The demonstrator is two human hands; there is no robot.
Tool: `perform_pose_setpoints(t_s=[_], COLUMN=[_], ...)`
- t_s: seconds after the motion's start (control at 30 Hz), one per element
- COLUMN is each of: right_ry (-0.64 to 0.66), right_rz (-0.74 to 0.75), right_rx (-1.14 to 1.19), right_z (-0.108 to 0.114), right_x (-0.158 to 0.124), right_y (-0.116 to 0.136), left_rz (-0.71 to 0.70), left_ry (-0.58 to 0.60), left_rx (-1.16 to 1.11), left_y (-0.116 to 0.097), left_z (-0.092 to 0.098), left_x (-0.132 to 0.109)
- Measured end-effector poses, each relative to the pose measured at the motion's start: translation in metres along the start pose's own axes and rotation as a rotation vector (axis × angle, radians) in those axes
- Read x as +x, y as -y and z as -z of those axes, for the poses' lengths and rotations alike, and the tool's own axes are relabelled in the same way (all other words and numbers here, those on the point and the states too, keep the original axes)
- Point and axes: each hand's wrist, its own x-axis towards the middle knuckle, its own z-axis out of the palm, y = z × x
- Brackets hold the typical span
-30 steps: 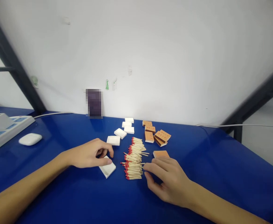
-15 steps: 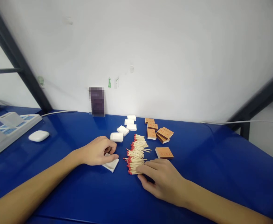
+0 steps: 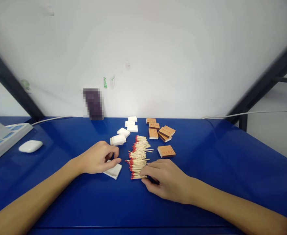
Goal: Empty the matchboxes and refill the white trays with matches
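Observation:
My left hand (image 3: 98, 158) is bent over an open white matchbox tray (image 3: 115, 170), its thumb lying across the tray and its other fingers curled at the tray's left end. The tray's inside is partly hidden by the hand. Right of it lies a long pile of wooden matches (image 3: 139, 153), red heads mostly to the left. My right hand (image 3: 167, 181) is at the near end of this pile. Its thumb and index finger close around the stick ends of the nearest matches; how many they pinch is hidden.
Several white trays (image 3: 123, 132) lie behind my left hand. Several orange matchbox sleeves (image 3: 166, 151) lie behind my right hand, two of them stacked. A white earbud case (image 3: 30, 146) and a power strip (image 3: 13, 135) are at left. A pixelated dark object (image 3: 93, 104) leans on the wall.
The view has shifted, so everything sits a little further left and mostly higher. Both hands keep nearly the same places at the tray and the pile.

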Motion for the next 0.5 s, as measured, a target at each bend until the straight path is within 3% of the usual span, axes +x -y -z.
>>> perform_pose_setpoints(t_s=[0.37, 0.5], right_ry=[0.119, 0.133], right_rz=[-0.029, -0.043], right_rx=[0.086, 0.109], right_z=[0.0032, 0.0047], right_x=[-0.0003, -0.0006], right_y=[0.0023, -0.0009], left_rz=[-0.088, -0.119], left_ry=[0.007, -0.040], left_rx=[0.040, 0.077], left_y=[-0.0067, -0.0075], left_z=[-0.0018, -0.0010], left_x=[0.0008, 0.0003])
